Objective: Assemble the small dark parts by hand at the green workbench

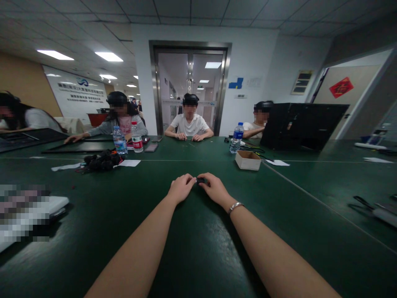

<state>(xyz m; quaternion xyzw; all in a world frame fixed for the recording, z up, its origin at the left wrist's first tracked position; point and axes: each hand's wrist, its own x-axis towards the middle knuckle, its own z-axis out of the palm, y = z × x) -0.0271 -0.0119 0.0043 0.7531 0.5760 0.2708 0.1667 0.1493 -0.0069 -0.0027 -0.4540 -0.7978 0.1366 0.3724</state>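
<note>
Both hands rest close together on the dark green table (192, 215), fingertips nearly meeting. My right hand (214, 188), with a silver bracelet (235, 207) at its wrist, holds a small dark object (200, 180) between thumb and fingers. The object's exact kind is too small to tell. My left hand (181, 187) has its fingers closed at the object's left end, where a small bright tip shows; whether it grips a separate piece cannot be made out.
Beyond my hands are an open cardboard box (248, 162), a water bottle (237, 138), two bottles at left, a bundle of black items (102, 160) and papers. A large black panel (302, 126) stands at right. Several people sit across the table.
</note>
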